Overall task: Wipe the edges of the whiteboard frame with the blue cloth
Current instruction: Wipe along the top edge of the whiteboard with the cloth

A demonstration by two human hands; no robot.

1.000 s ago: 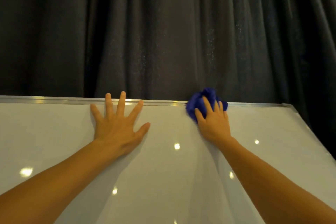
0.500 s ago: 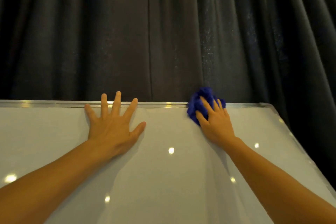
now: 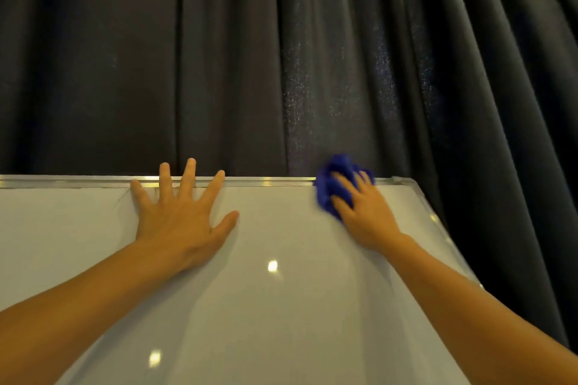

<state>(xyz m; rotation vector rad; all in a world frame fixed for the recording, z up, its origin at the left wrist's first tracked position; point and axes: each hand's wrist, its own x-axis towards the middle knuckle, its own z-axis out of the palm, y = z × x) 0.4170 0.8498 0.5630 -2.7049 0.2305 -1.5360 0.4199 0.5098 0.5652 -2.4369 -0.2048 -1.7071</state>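
A white whiteboard (image 3: 281,306) fills the lower view, with a silver metal frame (image 3: 269,181) running along its top edge and down its right side. My right hand (image 3: 362,212) presses a bunched blue cloth (image 3: 331,184) against the top frame, close to the top right corner (image 3: 403,181). The cloth is blurred and partly hidden under my fingers. My left hand (image 3: 184,216) lies flat on the board with its fingers spread, the fingertips reaching over the top frame.
Dark grey curtains (image 3: 281,56) hang right behind the board and to its right. Ceiling lights reflect as bright spots on the board surface (image 3: 272,266).
My right hand and the cloth have slid right along the top frame toward the corner. My left hand has shifted up a little, so its fingers now overlap the frame.
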